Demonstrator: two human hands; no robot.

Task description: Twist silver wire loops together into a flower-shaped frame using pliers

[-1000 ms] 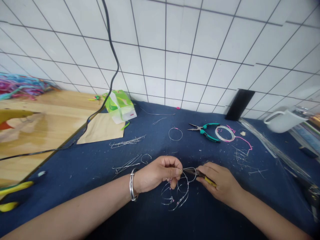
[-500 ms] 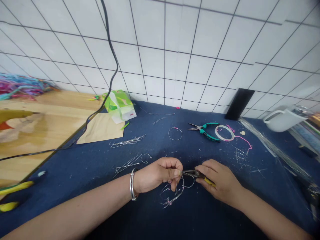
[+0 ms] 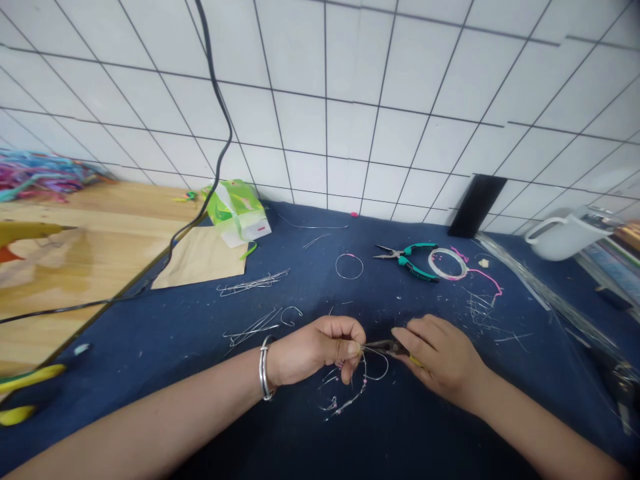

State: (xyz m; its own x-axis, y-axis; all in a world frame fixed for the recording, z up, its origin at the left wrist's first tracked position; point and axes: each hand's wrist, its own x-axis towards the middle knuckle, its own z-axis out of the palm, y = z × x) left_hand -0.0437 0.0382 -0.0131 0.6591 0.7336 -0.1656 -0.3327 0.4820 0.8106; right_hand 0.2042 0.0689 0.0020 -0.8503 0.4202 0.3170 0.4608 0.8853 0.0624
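Observation:
My left hand [image 3: 325, 348], with a silver bangle at the wrist, pinches a thin wire piece [image 3: 357, 393] that carries small pink beads and hangs in loops below the fingers. Yellow-handled pliers [image 3: 387, 347] are in the grip of my right hand [image 3: 440, 360]. Their dark jaws reach the wire right beside my left fingertips. Whether the jaws are closed on the wire is too small to tell. Beyond the hands, a round wire ring [image 3: 349, 267] with a little pink on it lies on the dark blue cloth [image 3: 310, 293].
Teal-handled pliers [image 3: 413, 260] lie behind my right hand, beside a white ring dish [image 3: 447, 265]. Bent wires [image 3: 255, 283] lie at the left, near a green packet [image 3: 237, 210]. A white mug [image 3: 560, 237] stands at the right. A black cable [image 3: 225, 140] hangs at the left.
My right hand has shifted slightly and its fingers have turned over the plier handles, hiding more of the yellow. The hanging beaded wire has swung a little. My left hand stays in place.

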